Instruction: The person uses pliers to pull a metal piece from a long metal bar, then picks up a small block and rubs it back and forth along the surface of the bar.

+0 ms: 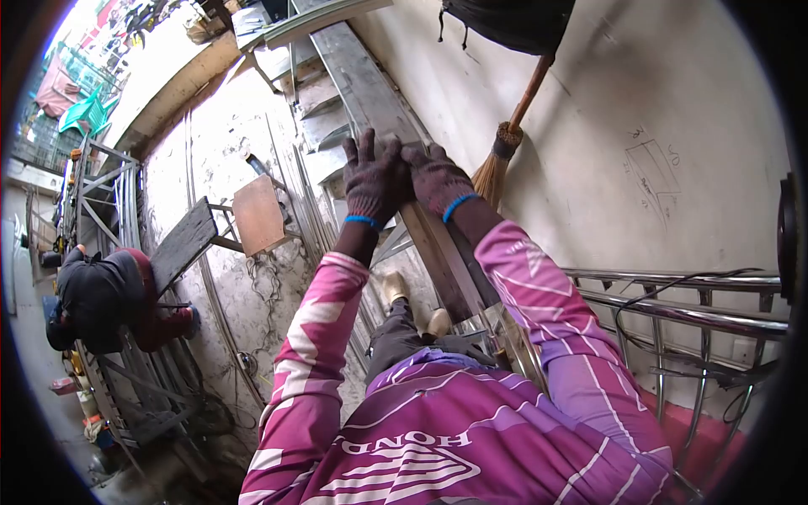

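Dark knit work gloves with blue cuffs cover both hands. My left hand (373, 178) lies on a long grey board (364, 80), with its fingers spread forward. Right beside it, my right hand (439, 181) rests on the same board, its fingers stretched out and the thumb side against the left hand. The board runs from the far end of the bench toward my body along the wall side. Beneath and beside it are grey metal pieces (324, 130) on a frame. Part of the board is hidden under my hands.
A straw broom (497, 164) leans on the right wall below a black bag (513, 21). Chrome railing (673, 303) stands at right. Long metal bars line the floor. At left, a person (109, 299) bends near a dark bench board (185, 244) and a brown panel (259, 215).
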A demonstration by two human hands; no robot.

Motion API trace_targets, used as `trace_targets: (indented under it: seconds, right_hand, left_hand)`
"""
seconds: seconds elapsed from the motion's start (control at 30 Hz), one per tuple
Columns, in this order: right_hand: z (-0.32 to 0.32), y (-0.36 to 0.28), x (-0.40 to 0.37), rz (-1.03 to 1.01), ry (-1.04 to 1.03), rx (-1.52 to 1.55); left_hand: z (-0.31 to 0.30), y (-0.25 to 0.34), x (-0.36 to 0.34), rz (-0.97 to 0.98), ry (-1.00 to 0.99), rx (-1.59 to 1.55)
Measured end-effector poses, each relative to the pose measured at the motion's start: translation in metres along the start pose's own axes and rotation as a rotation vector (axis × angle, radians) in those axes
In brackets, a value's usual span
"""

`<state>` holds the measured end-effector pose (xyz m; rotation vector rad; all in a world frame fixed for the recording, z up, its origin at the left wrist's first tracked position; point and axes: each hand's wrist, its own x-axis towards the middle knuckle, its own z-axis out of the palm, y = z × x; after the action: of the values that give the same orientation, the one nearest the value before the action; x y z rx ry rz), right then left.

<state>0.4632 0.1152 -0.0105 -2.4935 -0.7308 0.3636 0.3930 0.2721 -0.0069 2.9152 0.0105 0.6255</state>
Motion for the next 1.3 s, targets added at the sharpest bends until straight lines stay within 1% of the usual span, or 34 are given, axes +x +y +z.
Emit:
trace_targets:
  seconds: [0.07,0.1,0.17,0.2,0.23,0.3,0.33,0.43,0.5,0.53,0.6,0.63,0.67,0.73,0.77,0.83,0.87,0.93,0.97,1.0,1.03,1.1,1.17,1.2,1.23,1.3]
  right_hand:
    - [0.002,0.018,-0.051,-0.103,0.051,-0.002]
    - [-0.01,0.015,-0.089,-0.126,0.066,0.006]
    - [-0.028,0.006,-0.156,-0.107,0.091,0.055]
    - [-0.031,0.007,-0.177,-0.104,0.085,0.052]
    - [-0.033,0.009,-0.196,-0.189,0.118,0.089]
    - [-0.035,0.012,-0.205,-0.273,0.141,0.126]
    - [-0.035,0.014,-0.204,-0.27,0.121,0.126]
    - [-0.034,0.009,-0.175,-0.262,0.107,0.114]
    - [-0.03,0.005,-0.142,-0.23,0.116,0.091]
    - [-0.018,0.014,-0.119,-0.227,0.113,0.087]
    - [0.011,0.038,-0.062,-0.277,0.075,-0.109]
    - [0.01,0.038,-0.036,-0.279,0.078,-0.109]
    - [0.008,0.036,-0.011,-0.39,0.062,-0.172]
    - [0.007,0.025,0.031,-0.508,0.059,-0.232]
    - [0.01,0.018,0.046,-0.381,-0.015,-0.284]
    - [0.026,0.024,0.07,-0.25,-0.075,-0.331]
    - [0.048,0.038,0.079,-0.204,-0.06,-0.33]
    - [0.037,0.025,0.066,-0.149,-0.034,-0.321]
    - [-0.005,-0.011,0.037,0.006,-0.079,-0.198]
    - [-0.027,-0.034,0.01,0.159,-0.128,-0.072]
    - [-0.024,-0.031,-0.009,0.163,-0.123,-0.062]
    - [-0.023,-0.011,-0.048,0.055,-0.036,-0.037]
    - [-0.007,0.02,-0.099,-0.233,0.121,-0.105]
    - [-0.009,0.02,-0.128,-0.229,0.107,-0.105]
    - [-0.022,0.012,-0.156,-0.213,0.143,-0.016]
    - [-0.031,0.007,-0.179,-0.198,0.171,0.07]
  left_hand:
    - [-0.009,0.028,-0.032,0.026,0.031,-0.113]
    - [-0.019,0.048,-0.05,-0.015,0.089,-0.241]
    - [-0.037,0.095,-0.096,-0.193,0.049,-0.365]
    - [-0.04,0.113,-0.117,-0.207,0.056,-0.397]
    - [-0.044,0.124,-0.129,-0.221,0.062,-0.43]
    - [-0.048,0.129,-0.134,-0.219,0.045,-0.451]
    - [-0.051,0.13,-0.135,-0.212,0.032,-0.465]
    - [-0.046,0.112,-0.115,-0.247,0.078,-0.436]
    - [-0.03,0.086,-0.093,-0.238,0.059,-0.428]
    - [-0.023,0.074,-0.079,-0.261,0.07,-0.418]
    - [-0.011,0.048,-0.049,-0.278,0.096,-0.386]
    - [-0.005,0.033,-0.033,-0.27,0.109,-0.365]
    - [0.004,0.016,-0.018,-0.235,0.107,-0.312]
    - [0.009,-0.008,0.008,-0.221,0.09,-0.275]
    - [0.009,-0.015,0.017,-0.209,0.064,-0.248]
    - [0.015,-0.023,0.024,-0.206,0.095,-0.204]
    - [0.014,-0.024,0.024,-0.198,0.07,-0.189]
    - [0.007,-0.018,0.023,-0.175,0.043,-0.17]
    - [0.002,-0.014,0.021,-0.14,0.006,-0.121]
    - [-0.003,-0.009,0.015,-0.108,-0.034,-0.072]
    - [-0.007,0.0,0.004,-0.098,-0.038,-0.067]
    - [-0.019,0.024,-0.024,-0.006,-0.063,-0.075]
    - [-0.031,0.061,-0.06,-0.114,-0.007,-0.268]
    - [-0.044,0.082,-0.072,-0.157,0.014,-0.313]
    - [-0.043,0.096,-0.092,-0.181,-0.002,-0.319]
    - [-0.041,0.114,-0.113,-0.202,-0.047,-0.321]
